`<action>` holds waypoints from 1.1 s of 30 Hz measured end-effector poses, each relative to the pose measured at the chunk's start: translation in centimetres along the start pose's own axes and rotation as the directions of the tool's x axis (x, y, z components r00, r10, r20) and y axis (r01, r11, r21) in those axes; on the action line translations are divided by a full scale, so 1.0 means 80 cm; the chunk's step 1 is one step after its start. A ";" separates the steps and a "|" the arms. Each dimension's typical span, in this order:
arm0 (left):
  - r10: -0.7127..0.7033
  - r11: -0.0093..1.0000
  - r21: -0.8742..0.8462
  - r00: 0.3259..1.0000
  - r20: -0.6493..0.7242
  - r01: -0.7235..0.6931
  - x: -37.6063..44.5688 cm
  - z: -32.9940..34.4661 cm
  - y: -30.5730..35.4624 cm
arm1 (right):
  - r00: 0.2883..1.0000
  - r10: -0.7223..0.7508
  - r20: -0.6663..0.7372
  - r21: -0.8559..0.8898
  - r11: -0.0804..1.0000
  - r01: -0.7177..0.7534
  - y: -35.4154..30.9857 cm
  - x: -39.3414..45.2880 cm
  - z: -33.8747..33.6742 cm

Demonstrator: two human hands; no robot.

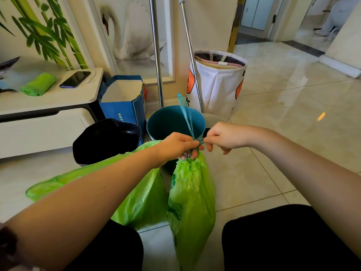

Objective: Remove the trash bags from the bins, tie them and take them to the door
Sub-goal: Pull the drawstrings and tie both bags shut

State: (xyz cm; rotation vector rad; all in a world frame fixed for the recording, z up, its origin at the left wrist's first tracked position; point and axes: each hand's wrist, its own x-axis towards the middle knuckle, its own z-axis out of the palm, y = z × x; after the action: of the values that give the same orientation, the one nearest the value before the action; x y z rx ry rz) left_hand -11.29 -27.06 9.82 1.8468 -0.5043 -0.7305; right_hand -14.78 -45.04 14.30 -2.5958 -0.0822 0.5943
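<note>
head: left hand point(178, 145) pinches drawstring point(187, 116) at gathered neck of green bag point(192, 202); right hand point(224, 136) pinches other strand, knot between; bag hangs before teal bin point(162, 122); second green bag point(136, 202) on floor left, beside black bin point(103, 139)

Two bare, sleeveless forearms, no rings or watch showing; black trousers point(283, 241) over both knees.

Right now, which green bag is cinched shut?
The green bag on the right, hanging from the blue drawstring that both hands pinch. The other green bag, under the left arm, lies slack with its mouth open.
</note>
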 end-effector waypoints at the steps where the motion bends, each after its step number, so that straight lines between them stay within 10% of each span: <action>1: -0.014 0.999 -0.029 1.000 0.004 0.015 0.000 -0.002 -0.001 | 1.000 -0.011 -0.029 -0.010 1.000 0.011 0.000 -0.001 -0.003; 15: -0.155 0.946 -0.282 0.988 0.029 0.157 0.006 -0.023 -0.004 | 0.999 0.053 -0.001 0.569 0.821 -0.043 0.016 -0.021 -0.020; 33: -0.046 0.998 0.039 0.995 0.090 0.042 -0.004 -0.038 -0.002 | 0.996 -0.092 -0.003 0.309 0.947 0.088 0.002 0.020 0.048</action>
State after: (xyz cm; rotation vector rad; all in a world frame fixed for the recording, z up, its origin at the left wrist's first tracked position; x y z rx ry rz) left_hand -9.48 -24.75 10.58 1.8705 -0.5405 -0.8431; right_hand -14.92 -43.27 10.55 -2.2720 -0.1022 0.5417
